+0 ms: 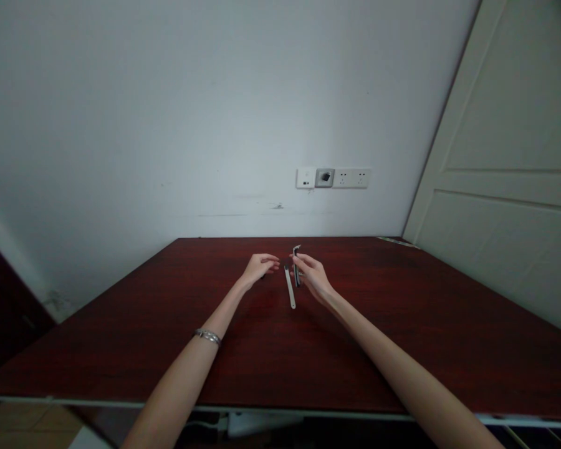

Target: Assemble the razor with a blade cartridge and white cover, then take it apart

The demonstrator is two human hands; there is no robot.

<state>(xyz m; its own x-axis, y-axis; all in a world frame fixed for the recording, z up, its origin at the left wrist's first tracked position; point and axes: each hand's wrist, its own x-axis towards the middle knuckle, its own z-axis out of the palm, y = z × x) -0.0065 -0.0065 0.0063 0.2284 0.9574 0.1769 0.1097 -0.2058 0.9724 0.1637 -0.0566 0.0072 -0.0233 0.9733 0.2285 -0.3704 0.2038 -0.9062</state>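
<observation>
A slim white-handled tool [290, 288] with a dark tip at its far end lies on the dark red tabletop between my hands; its kind is too small to tell. My right hand [311, 274] pinches a narrow, black-and-silver tool [297, 273] with a bent, pale metal-looking head, held upright just right of the white handle. My left hand [260, 267] hovers left of both, fingers loosely curved and apart, with no object visible between them. A small dark spot shows under its palm, too small to make out. A silver bracelet [208, 336] circles my left wrist.
The dark red table [121, 324] reaches back to a white wall with sockets and switches [333, 178]. A pale panelled door [509, 156] stands at the right. Below the front edge, a white object [257, 423] is partly visible.
</observation>
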